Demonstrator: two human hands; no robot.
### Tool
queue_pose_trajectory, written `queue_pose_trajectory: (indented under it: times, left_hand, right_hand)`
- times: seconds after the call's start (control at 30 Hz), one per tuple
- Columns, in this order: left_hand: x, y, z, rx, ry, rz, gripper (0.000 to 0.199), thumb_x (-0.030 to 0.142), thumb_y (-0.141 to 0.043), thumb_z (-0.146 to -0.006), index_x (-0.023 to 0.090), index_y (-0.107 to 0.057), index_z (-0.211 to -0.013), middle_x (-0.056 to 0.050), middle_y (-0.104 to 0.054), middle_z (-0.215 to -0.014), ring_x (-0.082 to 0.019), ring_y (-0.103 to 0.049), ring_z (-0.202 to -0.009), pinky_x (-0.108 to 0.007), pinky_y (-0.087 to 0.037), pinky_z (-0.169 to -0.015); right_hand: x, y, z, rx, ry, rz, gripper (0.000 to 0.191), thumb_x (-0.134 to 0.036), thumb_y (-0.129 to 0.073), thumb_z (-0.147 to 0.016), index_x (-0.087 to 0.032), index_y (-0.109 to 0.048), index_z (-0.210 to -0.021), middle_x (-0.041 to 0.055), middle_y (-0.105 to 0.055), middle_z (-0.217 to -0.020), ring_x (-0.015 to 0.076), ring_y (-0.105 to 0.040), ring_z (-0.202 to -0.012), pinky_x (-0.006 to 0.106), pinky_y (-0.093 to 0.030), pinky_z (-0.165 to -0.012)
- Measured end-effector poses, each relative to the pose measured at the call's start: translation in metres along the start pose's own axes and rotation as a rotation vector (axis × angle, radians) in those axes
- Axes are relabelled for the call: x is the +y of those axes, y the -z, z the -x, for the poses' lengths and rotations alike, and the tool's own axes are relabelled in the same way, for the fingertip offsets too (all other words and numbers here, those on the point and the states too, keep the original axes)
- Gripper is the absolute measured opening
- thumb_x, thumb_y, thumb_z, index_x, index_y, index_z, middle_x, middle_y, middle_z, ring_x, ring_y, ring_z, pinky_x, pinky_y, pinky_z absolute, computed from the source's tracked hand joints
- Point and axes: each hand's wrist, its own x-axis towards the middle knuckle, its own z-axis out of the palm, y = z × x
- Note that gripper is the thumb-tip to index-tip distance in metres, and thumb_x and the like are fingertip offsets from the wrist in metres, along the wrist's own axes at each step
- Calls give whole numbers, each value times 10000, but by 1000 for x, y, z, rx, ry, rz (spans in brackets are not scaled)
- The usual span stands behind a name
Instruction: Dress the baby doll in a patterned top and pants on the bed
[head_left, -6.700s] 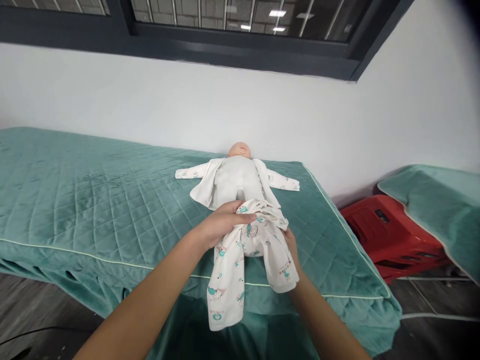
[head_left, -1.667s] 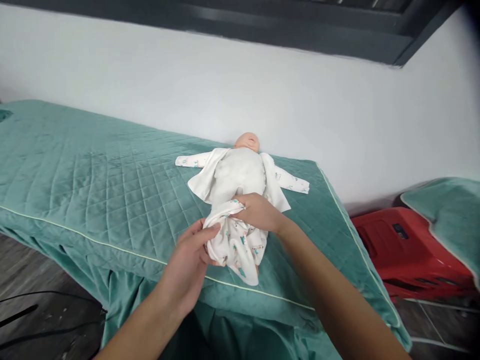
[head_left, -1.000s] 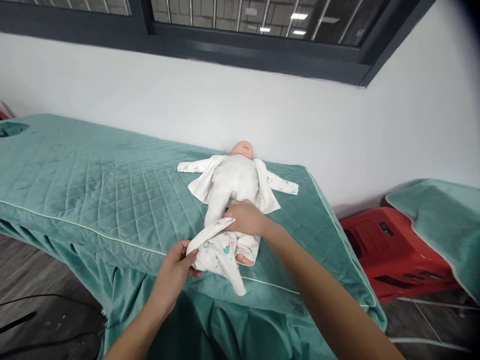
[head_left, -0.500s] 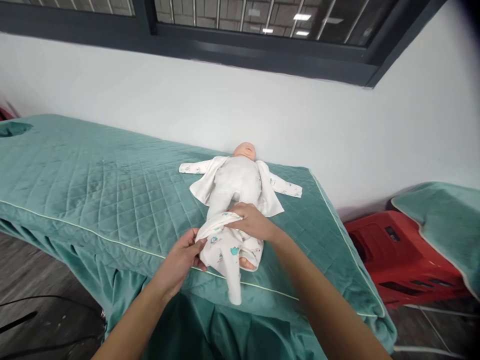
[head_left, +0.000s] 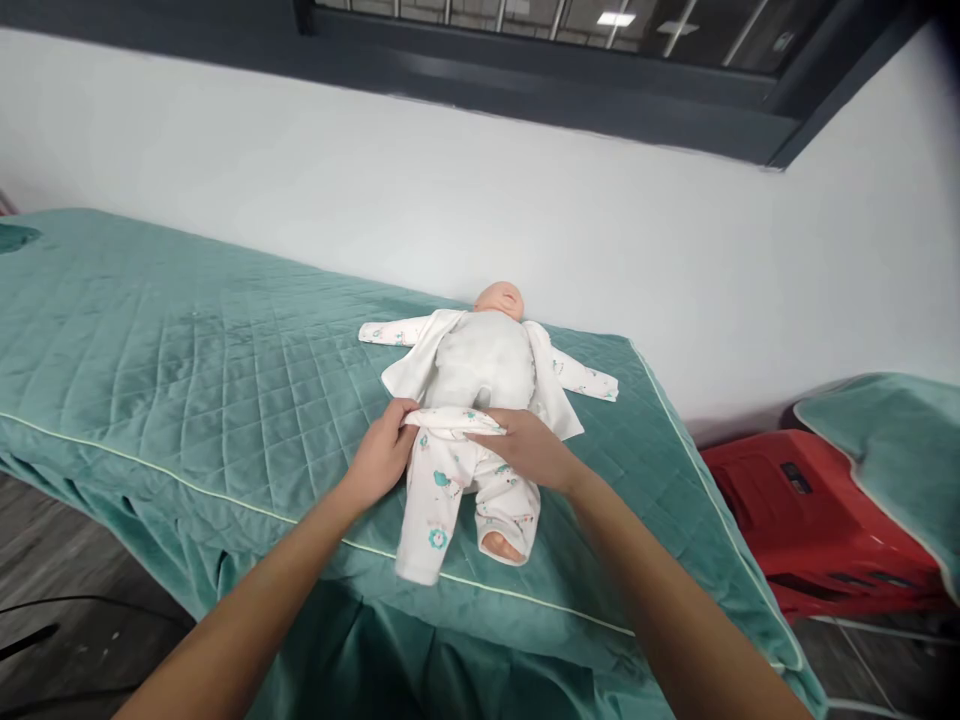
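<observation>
A baby doll [head_left: 486,355] with a white cloth body lies on its back on the green quilted bed, its head by the wall. Its arms are in the sleeves of a white printed jacket [head_left: 559,400], which hangs open at both sides. White printed pants [head_left: 435,485] cover the doll's legs up to the thighs. My left hand [head_left: 382,450] pinches the waistband at its left end, and my right hand [head_left: 529,447] grips it at the right. One doll foot shows at the right leg opening; the other is hidden in the pants.
The green bed cover [head_left: 187,350] stretches far to the left. A white wall [head_left: 450,190] with a dark window frame [head_left: 525,85] stands behind. At the right is a red plastic stool [head_left: 810,510] partly under green cloth [head_left: 892,440]. A cable lies on the floor at lower left.
Both hands have pulled the waistband up toward the doll's hips. The left pant leg, bunched and slanted before, now lies straighter over the leg. The camera view has shifted slightly.
</observation>
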Motion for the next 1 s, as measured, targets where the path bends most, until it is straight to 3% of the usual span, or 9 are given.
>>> queue_pose_trajectory:
  times: [0.13, 0.37, 0.5, 0.67, 0.8, 0.93, 1.0]
  left_hand:
    - [-3, -7, -28, 24, -83, -132, 274, 245, -411, -918, 209, -540, -1156, -68, -667, -991, -244, -611, -912, -326, -435, -802]
    - [0, -11, -65, 13, -217, -331, 305, 249, -378, -938, 189, -577, -1160, -115, -648, -1114, -273, -584, -1039, -373, -420, -901]
    - [-1, -7, -69, 16, -187, -139, 225, 221, -480, -864, 184, -618, -1039, -74, -660, -1018, -233, -587, -950, -338, -429, -872]
    - [15, 11, -74, -272, -117, 203, 226, 367, -597, -830, 184, -648, -953, -38, -649, -960, -197, -575, -882, -282, -438, -789]
    - [44, 14, -85, -447, -185, 168, 310, 474, -594, -840, 185, -701, -870, -50, -657, -907, -208, -563, -867, -285, -420, -765]
    - [64, 5, -102, -514, -124, 156, 428, 521, -461, -906, 185, -727, -907, -37, -663, -830, -170, -530, -725, -264, -385, -649]
    - [67, 1, -112, -564, -111, 106, 355, 502, -563, -851, 202, -727, -944, -8, -632, -755, -145, -483, -639, -249, -342, -579]
  right_hand:
    - [1, 8, -9, 115, -80, 43, 285, -459, -567, -884, -198, -670, -837, 13, -674, -823, 189, -565, -777, 279, -400, -675]
    - [15, 8, -28, 239, -181, -152, 272, -457, -576, -851, -195, -647, -827, -9, -588, -720, 151, -487, -666, 259, -373, -596]
    - [16, 17, -23, 189, -136, -172, 292, -481, -623, -830, -194, -622, -779, -24, -542, -695, 135, -462, -662, 248, -355, -594]
    - [29, 40, -10, 143, -98, -422, 319, -505, -632, -845, -187, -645, -837, -19, -558, -744, 116, -455, -661, 242, -352, -595]
    - [38, 46, -15, 149, -120, -582, 277, -449, -713, -801, -184, -667, -870, -28, -559, -705, 99, -447, -618, 232, -330, -565]
    - [35, 45, -33, 256, -48, -648, 237, -387, -770, -756, -203, -664, -862, -41, -548, -676, 87, -436, -585, 224, -320, -541]
    - [35, 42, -41, 317, -27, -684, 233, -376, -784, -739, -208, -659, -840, -43, -539, -672, 81, -424, -568, 220, -316, -523]
